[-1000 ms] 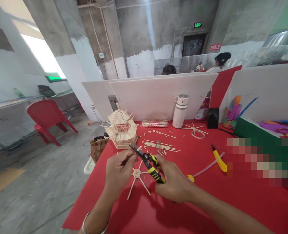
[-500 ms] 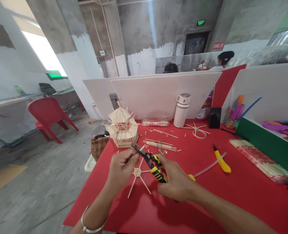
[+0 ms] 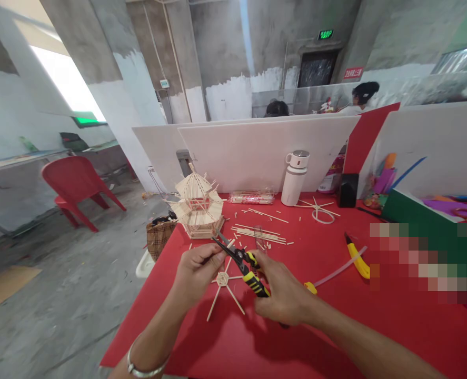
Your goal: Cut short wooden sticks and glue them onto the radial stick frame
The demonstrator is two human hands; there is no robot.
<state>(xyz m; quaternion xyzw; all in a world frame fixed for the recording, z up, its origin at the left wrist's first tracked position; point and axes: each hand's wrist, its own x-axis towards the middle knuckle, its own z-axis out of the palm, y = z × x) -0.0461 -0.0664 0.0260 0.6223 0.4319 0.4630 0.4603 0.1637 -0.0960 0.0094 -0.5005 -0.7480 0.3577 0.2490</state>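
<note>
In the head view, the only one, very little has changed over the last half second. The left hand (image 3: 197, 271) pinches a short pale stick (image 3: 230, 243) between thumb and fingers, just left of the cutters (image 3: 252, 280), and the right hand (image 3: 280, 292) is wrapped round their yellow-and-black handles. Both hands hold almost the same place and pose as before; the picture itself has only shifted a touch. The stick sits at the parted blades, its pale end showing at their far side; whether it lies fully between them is too small to tell. Since the blades have stayed parted and the stick still reaches past them, I judge that it is being lined up and that this cut is not yet made.

The spoked stick frame (image 3: 222, 279) lies on the near left part of the red table (image 3: 217, 350), below the blades and just right of the left hand, unmoved. Far left of it stands the tiered stick house (image 3: 199, 210), with loose sticks (image 3: 259, 233) and small offcuts to its right. Beyond these lie a packet of sticks (image 3: 251, 198) and, farther right, a white bottle (image 3: 294, 184). A yellow knife (image 3: 359, 260) rests to the right, well apart from both hands.
</note>
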